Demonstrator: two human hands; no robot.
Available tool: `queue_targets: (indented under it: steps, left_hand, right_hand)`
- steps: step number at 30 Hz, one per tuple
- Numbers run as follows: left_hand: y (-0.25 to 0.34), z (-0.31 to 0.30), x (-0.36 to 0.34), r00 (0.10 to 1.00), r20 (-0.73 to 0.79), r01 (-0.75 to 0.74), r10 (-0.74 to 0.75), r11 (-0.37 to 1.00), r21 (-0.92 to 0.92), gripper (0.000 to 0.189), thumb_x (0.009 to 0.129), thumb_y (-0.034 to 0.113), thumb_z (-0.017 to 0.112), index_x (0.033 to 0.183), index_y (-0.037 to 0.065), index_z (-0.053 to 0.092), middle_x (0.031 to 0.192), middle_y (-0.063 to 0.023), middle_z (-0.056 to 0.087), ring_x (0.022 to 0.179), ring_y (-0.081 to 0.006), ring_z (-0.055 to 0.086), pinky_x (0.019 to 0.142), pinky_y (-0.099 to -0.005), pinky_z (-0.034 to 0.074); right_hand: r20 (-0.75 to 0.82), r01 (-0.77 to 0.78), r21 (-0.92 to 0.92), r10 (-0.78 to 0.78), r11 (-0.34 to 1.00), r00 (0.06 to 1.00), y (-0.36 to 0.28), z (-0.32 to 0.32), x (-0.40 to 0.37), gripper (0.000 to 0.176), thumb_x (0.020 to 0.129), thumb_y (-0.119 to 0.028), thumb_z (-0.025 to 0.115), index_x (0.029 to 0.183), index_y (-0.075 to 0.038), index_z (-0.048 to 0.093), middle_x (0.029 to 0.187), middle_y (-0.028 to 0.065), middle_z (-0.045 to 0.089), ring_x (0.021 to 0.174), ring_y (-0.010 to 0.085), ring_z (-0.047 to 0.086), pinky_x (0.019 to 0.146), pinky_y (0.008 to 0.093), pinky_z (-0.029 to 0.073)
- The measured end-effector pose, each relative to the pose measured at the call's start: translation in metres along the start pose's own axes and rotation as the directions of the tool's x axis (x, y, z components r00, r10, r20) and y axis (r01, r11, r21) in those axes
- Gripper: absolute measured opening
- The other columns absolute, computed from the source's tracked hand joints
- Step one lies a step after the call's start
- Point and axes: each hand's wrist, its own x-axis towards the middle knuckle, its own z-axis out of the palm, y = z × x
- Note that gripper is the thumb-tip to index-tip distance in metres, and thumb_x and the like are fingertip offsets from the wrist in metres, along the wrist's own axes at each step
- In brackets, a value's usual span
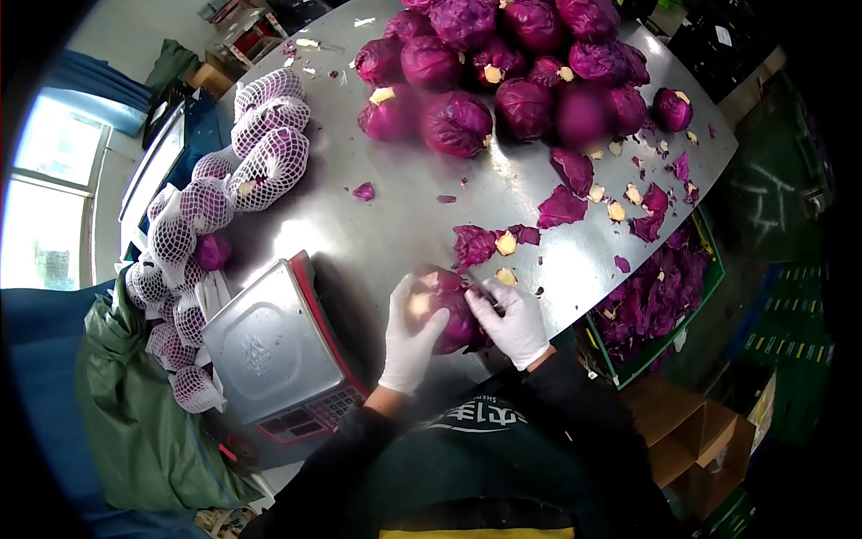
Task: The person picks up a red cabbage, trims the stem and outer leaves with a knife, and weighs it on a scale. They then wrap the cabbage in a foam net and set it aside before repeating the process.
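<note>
Currently | cabbage (460, 325) | left fingers (435, 329) clasping its left | right fingers (486, 314) at its right, pinch unclear

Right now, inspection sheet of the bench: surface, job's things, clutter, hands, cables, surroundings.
Surface: metal table, shiny, littered toward the right.
Job's things: held cabbage; heap of loose cabbages at the far side; netted cabbages along the left; scale left of the hands.
Clutter: leaf scraps and pale stem pieces.
Hands: gloved; left hand grips the held cabbage, right hand is at its side, grip unclear.
Cables: nothing seen.
Surroundings: green crate of leaves and cardboard box at right; green sack at left.
</note>
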Motion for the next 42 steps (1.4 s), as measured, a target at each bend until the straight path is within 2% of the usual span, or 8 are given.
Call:
queue_targets:
  steps: [6, 10, 13, 26, 28, 31, 34, 42]
  left_hand:
    - [-0.016, -0.016, -0.007, 0.997, -0.025, -0.068, 0.068, 0.997, -0.029, 0.070, 0.086, 0.005, 0.069, 0.144, 0.006, 0.030, 0.137, -0.0098, 0.045, 0.125, -0.0199, 0.046, 0.108, -0.0354, 0.038]
    - [-0.016, -0.020, -0.009, 0.998, 0.038, 0.062, -0.059, 0.995, -0.082, 0.071, 0.085, 0.006, 0.072, 0.143, 0.003, 0.031, 0.137, -0.0102, 0.046, 0.124, -0.0189, 0.047, 0.107, -0.0335, 0.038]
    - [-0.004, -0.009, -0.008, 0.995, 0.098, -0.004, 0.001, 1.000, 0.023, 0.074, 0.082, 0.005, 0.073, 0.143, 0.001, 0.032, 0.137, -0.0106, 0.046, 0.125, -0.0190, 0.047, 0.107, -0.0333, 0.038]
    - [-0.008, 0.050, 0.024, 0.814, 0.503, -0.535, 0.290, 0.713, 0.453, 0.086, 0.072, 0.004, 0.075, 0.146, 0.000, 0.031, 0.143, -0.0144, 0.044, 0.133, -0.0223, 0.042, 0.110, -0.0353, 0.035]
    - [-0.013, 0.043, 0.030, 0.865, 0.441, -0.427, 0.240, 0.813, 0.396, 0.088, 0.071, 0.009, 0.077, 0.145, -0.002, 0.032, 0.143, -0.0179, 0.043, 0.132, -0.0274, 0.044, 0.109, -0.0371, 0.036]
    - [-0.009, 0.042, 0.026, 0.907, 0.396, -0.287, 0.140, 0.895, 0.342, 0.089, 0.071, 0.010, 0.077, 0.145, -0.002, 0.030, 0.142, -0.0190, 0.044, 0.132, -0.0281, 0.044, 0.109, -0.0376, 0.036]
    - [-0.011, 0.041, 0.029, 0.885, 0.446, -0.308, 0.136, 0.888, 0.340, 0.088, 0.072, 0.006, 0.076, 0.146, -0.001, 0.029, 0.145, -0.0138, 0.037, 0.136, -0.0236, 0.036, 0.113, -0.0360, 0.029]
    - [-0.011, 0.034, 0.027, 0.867, 0.453, -0.396, 0.206, 0.838, 0.375, 0.087, 0.075, 0.012, 0.078, 0.145, -0.004, 0.029, 0.144, -0.0178, 0.041, 0.135, -0.0244, 0.039, 0.112, -0.0350, 0.032]
  right_hand:
    - [-0.221, -0.126, -0.024, 0.117, 0.992, 0.968, 0.046, 0.004, 0.012, 0.025, 0.090, -0.030, 0.065, 0.091, -0.005, 0.069, 0.062, 0.0132, 0.062, 0.056, 0.0304, 0.064, 0.054, 0.0381, 0.050]
    - [0.342, -0.187, 0.019, 0.170, 0.982, 0.924, -0.012, -0.022, 0.012, 0.067, 0.078, -0.050, 0.075, 0.123, -0.004, 0.058, 0.111, 0.0144, 0.064, 0.099, 0.0281, 0.065, 0.084, 0.0356, 0.051]
    - [0.324, -0.021, -0.008, 0.022, 1.000, 0.946, -0.003, 0.000, 0.010, 0.080, 0.077, -0.052, 0.075, 0.137, -0.009, 0.044, 0.129, 0.0178, 0.053, 0.117, 0.0317, 0.055, 0.098, 0.0393, 0.045]
    - [-0.468, -0.082, -0.298, -0.070, 0.951, 0.881, 0.108, -0.084, 0.054, 0.018, 0.086, -0.023, 0.068, 0.093, -0.008, 0.063, 0.076, 0.0208, 0.066, 0.074, 0.0396, 0.066, 0.065, 0.0446, 0.052]
    - [-0.507, -0.196, -0.010, 0.164, 0.981, 0.846, 0.120, -0.115, 0.061, 0.030, 0.084, -0.024, 0.071, 0.100, 0.000, 0.062, 0.087, 0.0177, 0.068, 0.080, 0.0325, 0.068, 0.072, 0.0402, 0.052]
    - [-0.480, -0.202, -0.554, -0.112, 0.807, 0.870, 0.078, -0.132, 0.046, 0.066, 0.080, -0.045, 0.074, 0.121, 0.001, 0.049, 0.106, 0.0183, 0.056, 0.094, 0.0364, 0.059, 0.081, 0.0444, 0.050]
    - [0.021, -0.275, 0.287, 0.281, 0.917, 0.959, 0.059, -0.087, 0.014, 0.069, 0.078, -0.053, 0.076, 0.120, -0.003, 0.053, 0.079, 0.0011, 0.049, 0.072, 0.0151, 0.053, 0.072, 0.0299, 0.048]
    - [0.234, -0.391, 0.384, 0.322, 0.836, 0.917, 0.086, -0.040, -0.017, 0.064, 0.092, -0.040, 0.063, 0.133, 0.006, 0.047, 0.123, 0.0189, 0.060, 0.112, 0.0234, 0.057, 0.097, 0.0312, 0.044]
